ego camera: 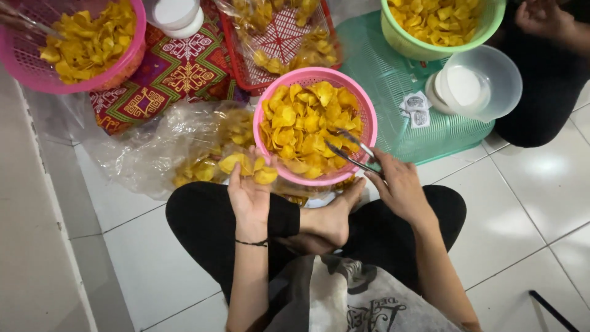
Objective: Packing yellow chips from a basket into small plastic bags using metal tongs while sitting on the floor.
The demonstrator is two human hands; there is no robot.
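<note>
White tiled floor [541,203] under everything, w/ patterned woven mat [178,71] up-left of the central pink basket [367,110]. Teal plastic tray [381,74] just right of & behind that basket, carrying a clear bowl [504,77] w/ white lid inside plus small sachets [416,107]. Crumpled clear plastic bag [153,144] left of pink basket, partly filled w/ yellow chips. Second pink basket [132,52] far up-left, green basket [405,40] up-right, red tray [246,71] directly behind, all holding same chips. Another person's hand [541,17] beyond green basket, top right. Central basket heaped w/ yellow chips [301,123], resting tilted against crossed legs. Right hand [402,187] at basket's near-right rim, closed around metal tongs [353,154]; tong tips in the pile, jaws slightly apart. Left hand [249,187] at near-left rim, open palm-up, cupping a loose handful of chips [249,165]. Risks, as judged: handful piled shallow on flat palm, so slight tilt could spill chips onto floor; thin chips prob. brittle, hard tong squeeze may crack them; basket propped not flat, push from tongs might tip it.
</note>
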